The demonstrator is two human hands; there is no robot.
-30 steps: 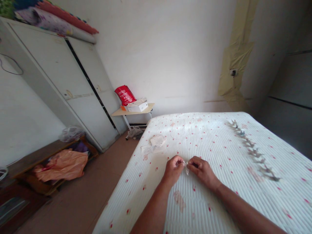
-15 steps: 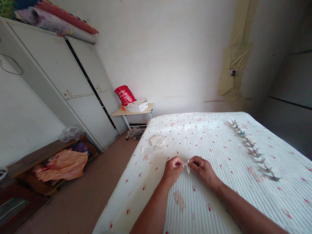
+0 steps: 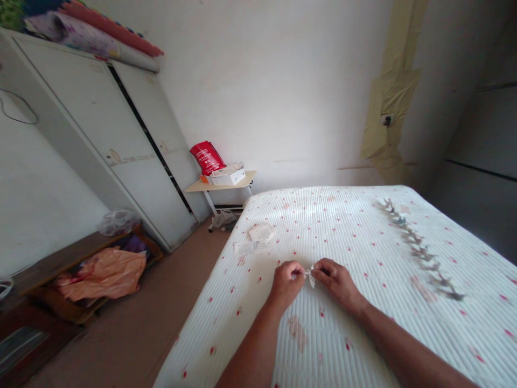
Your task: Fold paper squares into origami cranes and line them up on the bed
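with thumbs and fingers pinching it, the left hand (image 3: 287, 279) and right hand (image 3: 336, 279) hold the small folded paper (image 3: 312, 281) between them over the quilted bedspread (image 3: 339, 231), its flap hanging slightly farther right than a second ago, suggesting fine shaping in progress.

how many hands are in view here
2. The left hand pinches the left side of a small white piece over the bed; the right hand pinches its right side. Some fingers are hidden, but no other hand shows.
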